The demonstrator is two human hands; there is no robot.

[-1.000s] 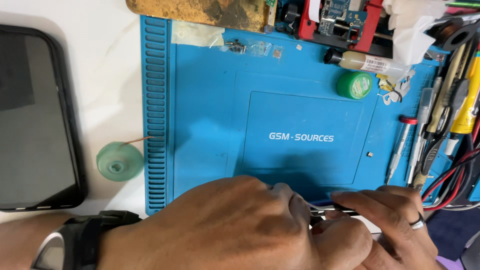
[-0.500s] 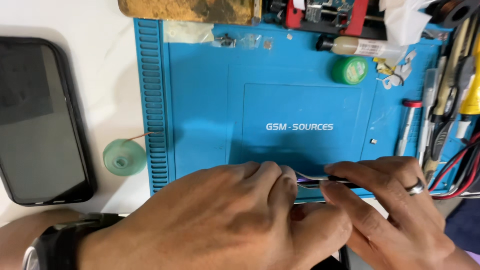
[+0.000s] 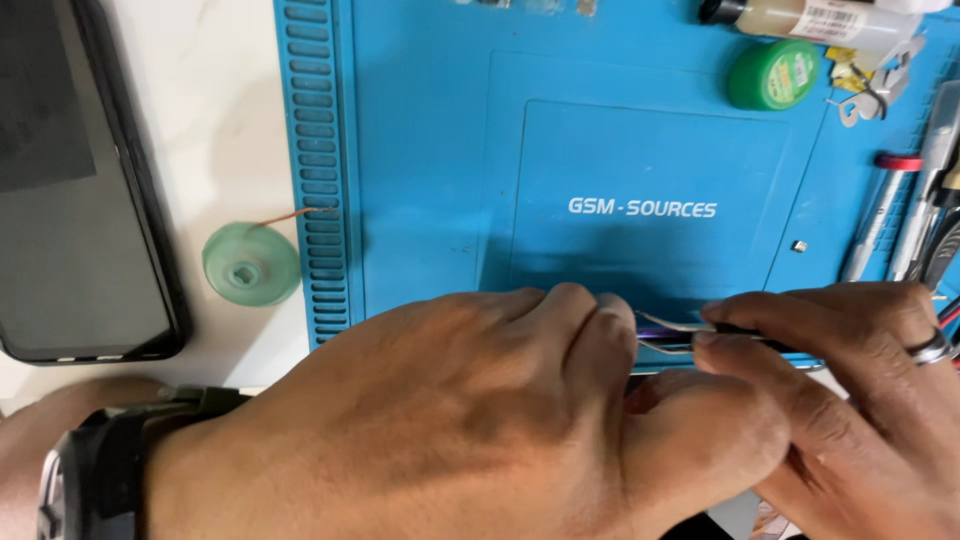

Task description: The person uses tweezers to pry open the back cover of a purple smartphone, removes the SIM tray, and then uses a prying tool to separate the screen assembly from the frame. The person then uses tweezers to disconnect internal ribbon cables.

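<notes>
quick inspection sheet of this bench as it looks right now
surface: blue repair mat on a white table
job's things: metal tweezers pinched in right hand; left hand curled beside their tips, what it holds is hidden
clutter: green solder wick spool, green round tin, syringe tube, screwdrivers, tiny metal part
grippers: both hands closed, touching each other
cables: red and black wires at right edge
surroundings: dark phone lying left, black wristwatch on left wrist
</notes>
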